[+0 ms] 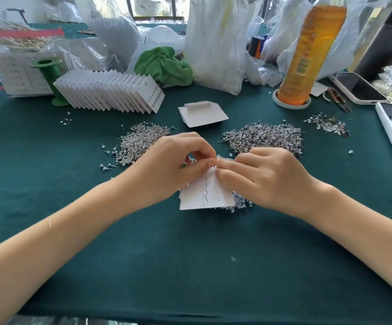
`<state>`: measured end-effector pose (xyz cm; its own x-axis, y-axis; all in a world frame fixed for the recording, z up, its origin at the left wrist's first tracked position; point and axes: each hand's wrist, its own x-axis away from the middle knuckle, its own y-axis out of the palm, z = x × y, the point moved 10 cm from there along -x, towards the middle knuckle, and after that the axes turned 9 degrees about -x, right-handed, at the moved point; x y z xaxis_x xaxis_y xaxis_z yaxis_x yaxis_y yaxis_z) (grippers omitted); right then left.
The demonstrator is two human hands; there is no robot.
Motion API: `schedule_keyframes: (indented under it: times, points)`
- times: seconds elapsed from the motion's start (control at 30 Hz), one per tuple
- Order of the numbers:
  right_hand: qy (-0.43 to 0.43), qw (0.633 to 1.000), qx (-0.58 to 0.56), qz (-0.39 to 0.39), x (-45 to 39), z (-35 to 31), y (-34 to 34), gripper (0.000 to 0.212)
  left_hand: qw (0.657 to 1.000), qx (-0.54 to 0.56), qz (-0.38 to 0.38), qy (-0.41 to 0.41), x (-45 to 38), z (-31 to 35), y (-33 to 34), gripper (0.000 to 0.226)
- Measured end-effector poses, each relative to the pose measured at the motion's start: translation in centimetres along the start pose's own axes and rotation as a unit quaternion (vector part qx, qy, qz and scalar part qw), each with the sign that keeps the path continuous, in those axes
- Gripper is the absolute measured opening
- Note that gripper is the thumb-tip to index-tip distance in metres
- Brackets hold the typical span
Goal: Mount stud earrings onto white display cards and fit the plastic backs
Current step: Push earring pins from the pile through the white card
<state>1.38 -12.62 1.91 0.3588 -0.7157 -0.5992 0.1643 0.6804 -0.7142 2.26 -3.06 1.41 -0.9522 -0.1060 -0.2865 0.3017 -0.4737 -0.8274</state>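
Both hands meet over the middle of the green worktop [190, 266] in the head view, the only one given. The left hand [173, 170] grips the upper edge of a white display card [205, 194], thumb on its near face and fingers curled behind it. The right hand [258, 177] has its finger and thumb pinched together at the same top edge, seemingly on something tiny; whether that is a stud or a plastic back cannot be told. The card is tilted toward the camera, its lower edge resting on or just above the cloth, and a column of small fittings runs down its middle.

A scatter of clear plastic backs [239, 202] lies under and just right of the card. Farther toward the far edge sit two heaps of stud earrings, one pile [141, 141] beyond the left hand and a second pile [265, 137] beyond the right. Between them lies a short stack of blank cards [202, 114]. At the far left stands a fanned row of finished cards [110, 93].

The step in hand looks like fitting a piece at the top of the column, so the card is partly filled. The next move likely calls for steady pressure between thumb and fingertip while the left hand braces the card from behind, then a reach to a pile for the next piece.
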Motion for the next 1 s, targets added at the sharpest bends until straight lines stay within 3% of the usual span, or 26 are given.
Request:
schedule_keyframes:
  times: [0.3,0.57,1.0]
  points:
    - [0.003,1.0,-0.001,0.012,0.0,0.0,-0.3,0.022,1.0,0.006,0.005,0.009,0.1,0.2,0.0,0.005]
    - [0.014,0.999,-0.013,0.031,-0.2,0.3,-0.8,0.019,0.993,0.103,0.026,-0.047,0.1,-1.2,-0.3,0.004]
    - [0.006,1.0,0.0,0.025,0.0,0.0,-0.7,0.023,0.994,0.098,0.016,-0.043,0.2,-1.0,-0.1,0.002]
